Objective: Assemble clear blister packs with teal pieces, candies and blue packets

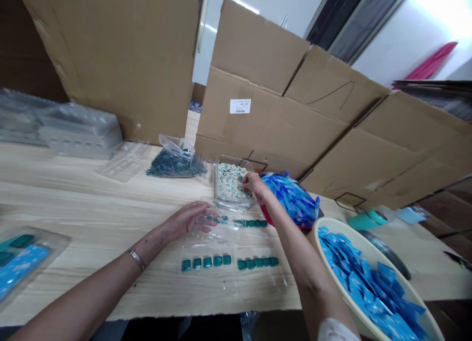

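Note:
My left hand (188, 220) grips the near-left side of a clear plastic tray (230, 229), its fingers partly seen through the plastic. Below it, more clear trays (206, 278) lie on the table with rows of dark green square pieces (217, 260) in them. My right hand (253, 183) reaches into a clear box (217, 183) full of small white printed pieces (230, 176). Its fingertips are pinched together at the pile; what is between them is too small to make out.
A red container of blue sticks (291, 198) adjoins my right forearm. The cream basin (415, 301) holds blue packets (363, 277). Behind stand a bag of dark green pieces (173, 162), stacked clear trays (79, 134) and cardboard (273, 119). A filled pack (22, 262) lies left.

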`<state>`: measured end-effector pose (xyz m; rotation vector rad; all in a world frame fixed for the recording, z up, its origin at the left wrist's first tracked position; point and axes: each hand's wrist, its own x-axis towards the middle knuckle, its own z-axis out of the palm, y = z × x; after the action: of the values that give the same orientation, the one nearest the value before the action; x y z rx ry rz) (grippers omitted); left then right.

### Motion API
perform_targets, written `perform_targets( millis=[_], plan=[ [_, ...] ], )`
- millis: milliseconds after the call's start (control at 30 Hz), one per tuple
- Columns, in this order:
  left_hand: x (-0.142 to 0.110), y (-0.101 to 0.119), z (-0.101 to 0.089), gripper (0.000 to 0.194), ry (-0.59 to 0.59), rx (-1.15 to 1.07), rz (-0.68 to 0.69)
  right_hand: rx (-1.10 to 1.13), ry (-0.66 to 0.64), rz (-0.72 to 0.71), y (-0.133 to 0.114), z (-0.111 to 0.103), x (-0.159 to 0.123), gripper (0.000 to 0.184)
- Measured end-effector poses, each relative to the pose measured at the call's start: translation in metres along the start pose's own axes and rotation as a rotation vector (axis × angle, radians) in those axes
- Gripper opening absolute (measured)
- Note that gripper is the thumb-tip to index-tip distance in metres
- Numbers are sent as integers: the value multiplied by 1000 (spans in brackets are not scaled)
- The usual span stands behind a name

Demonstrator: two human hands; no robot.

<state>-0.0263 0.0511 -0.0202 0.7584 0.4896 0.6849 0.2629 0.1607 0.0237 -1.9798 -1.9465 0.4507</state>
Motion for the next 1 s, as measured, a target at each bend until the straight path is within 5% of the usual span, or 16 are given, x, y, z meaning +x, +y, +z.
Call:
perform_targets(
  millis=[633, 833, 1000],
  plan=[
    [0, -1, 0, 31, -31, -18, 10, 20, 2, -237, -1, -1, -31, 11],
    [1, 1, 2, 30, 8, -13, 18, 458, 78, -134, -10, -7, -45, 30],
    [0, 1, 6, 32, -6, -47, 47, 761, 22, -131, -47, -20, -86, 37]
  ],
)
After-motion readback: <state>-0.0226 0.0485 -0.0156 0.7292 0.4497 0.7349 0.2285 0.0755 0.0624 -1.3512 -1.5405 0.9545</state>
